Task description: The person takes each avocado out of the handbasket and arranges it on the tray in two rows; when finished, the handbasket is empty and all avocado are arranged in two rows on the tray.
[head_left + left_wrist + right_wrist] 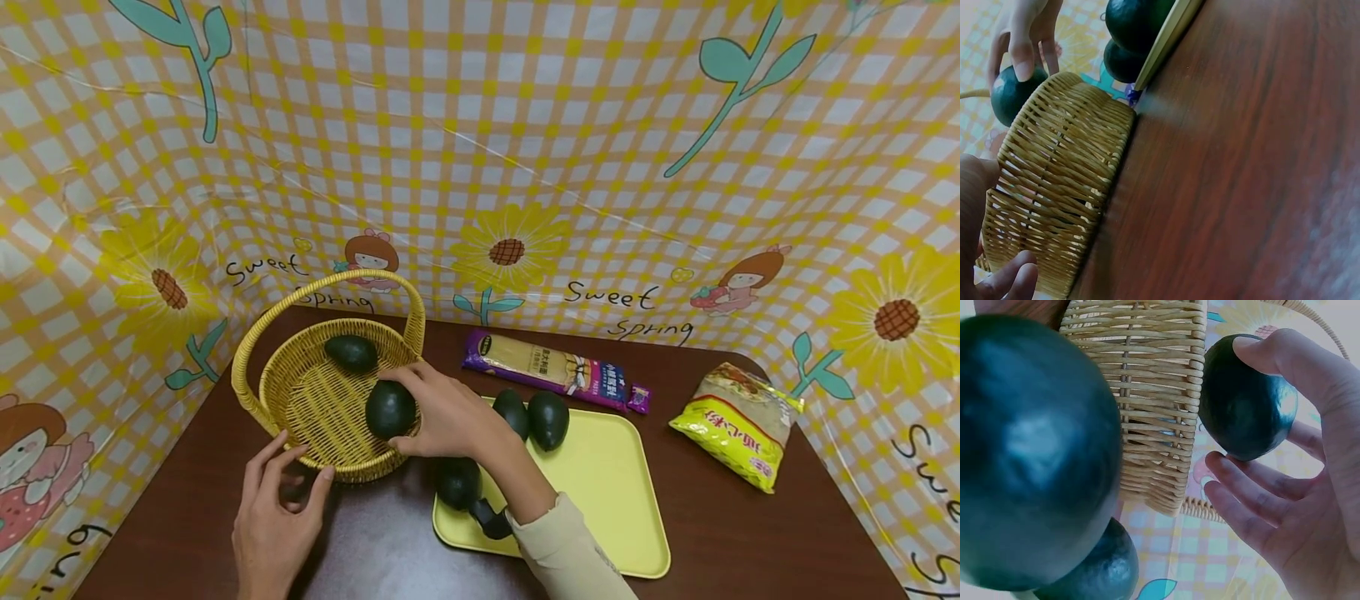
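My right hand [450, 412] grips a dark green avocado [390, 410] between thumb and fingers, over the right inner side of the wicker basket [322, 417]. In the right wrist view that avocado [1247, 400] appears beside the basket's rim. Another avocado [351, 354] lies inside at the back. At the basket's near-left edge my left hand [277, 517] holds the rim with bent fingers and thumb; its fingertips [1013, 275] lie against the woven wall in the left wrist view. Several avocados, one [549, 421] at the back, sit on the yellow tray [607, 500], partly hidden by my right arm.
A long pasta packet [547, 367] lies behind the tray, with a small purple packet [639, 398] at its end. A yellow bag [738, 425] lies on the right of the brown table [705, 517]. Checked cloth [495, 125] hangs around the back and sides.
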Demonstrator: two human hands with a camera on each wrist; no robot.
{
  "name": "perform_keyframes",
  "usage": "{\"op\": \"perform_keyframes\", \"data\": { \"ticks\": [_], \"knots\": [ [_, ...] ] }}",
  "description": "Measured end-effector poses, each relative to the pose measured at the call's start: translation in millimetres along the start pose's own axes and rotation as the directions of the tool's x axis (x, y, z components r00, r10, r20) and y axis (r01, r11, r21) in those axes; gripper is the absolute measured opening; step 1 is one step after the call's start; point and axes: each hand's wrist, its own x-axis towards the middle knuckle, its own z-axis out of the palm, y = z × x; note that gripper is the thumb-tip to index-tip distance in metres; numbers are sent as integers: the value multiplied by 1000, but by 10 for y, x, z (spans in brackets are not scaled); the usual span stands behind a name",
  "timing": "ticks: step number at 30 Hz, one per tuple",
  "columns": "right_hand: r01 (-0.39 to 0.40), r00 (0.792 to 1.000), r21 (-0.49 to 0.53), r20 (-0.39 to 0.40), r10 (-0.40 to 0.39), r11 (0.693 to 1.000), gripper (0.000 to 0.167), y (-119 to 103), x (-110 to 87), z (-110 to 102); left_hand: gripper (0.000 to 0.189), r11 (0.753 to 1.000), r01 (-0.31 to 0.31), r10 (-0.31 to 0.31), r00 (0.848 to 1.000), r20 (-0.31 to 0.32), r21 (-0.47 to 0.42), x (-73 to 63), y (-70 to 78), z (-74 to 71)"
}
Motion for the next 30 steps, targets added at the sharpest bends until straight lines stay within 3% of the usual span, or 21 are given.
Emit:
{"op": "perform_keyframes", "data": {
  "ticks": [30],
  "knots": [
    [-43,993,50,-109,49,998,85,22,-517,18,43,1000,11,-11,1000,9,-5,-1,13,-3]
  ]
}}
